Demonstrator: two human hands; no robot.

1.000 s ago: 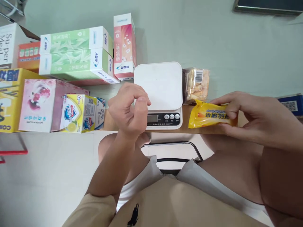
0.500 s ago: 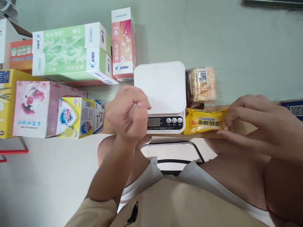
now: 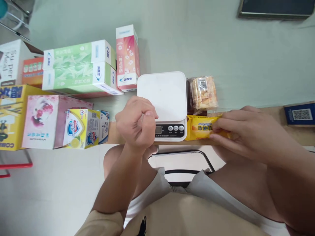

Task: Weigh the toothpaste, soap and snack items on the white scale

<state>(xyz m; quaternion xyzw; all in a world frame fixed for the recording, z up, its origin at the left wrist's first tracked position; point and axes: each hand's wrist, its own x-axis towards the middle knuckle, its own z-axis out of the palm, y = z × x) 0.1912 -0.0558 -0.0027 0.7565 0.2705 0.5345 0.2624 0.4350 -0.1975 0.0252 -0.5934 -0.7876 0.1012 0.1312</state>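
My left hand (image 3: 137, 124) is curled into a loose fist above the lower left corner of a white digital kitchen scale (image 3: 161, 95). Nothing shows in its fingers. The scale's platform bears nothing, and its small display looks dark. My right hand (image 3: 246, 134) has its thumb and fingers on the right end of a yellow packet of sulfur soap (image 3: 199, 127), which lies at the table's front edge, against the scale's right side. Behind the packet sits a clear-wrapped snack-like block (image 3: 204, 91) with a barcode, beside a dark brown item (image 3: 190, 98) partly hidden.
Left of the scale stand a pink toothpaste box (image 3: 127, 59), green toothpaste boxes (image 3: 73, 77), a yellow-and-white soap box (image 3: 81, 127), a pink-and-white box (image 3: 40, 121) and a yellow box (image 3: 12, 114). A blue QR-code card (image 3: 300, 114) lies far right; a dark flat device (image 3: 277, 8) is behind.
My right hand has moved left along the soap packet and now covers more of it. My left hand keeps its curled pose. The whole view has shifted slightly.
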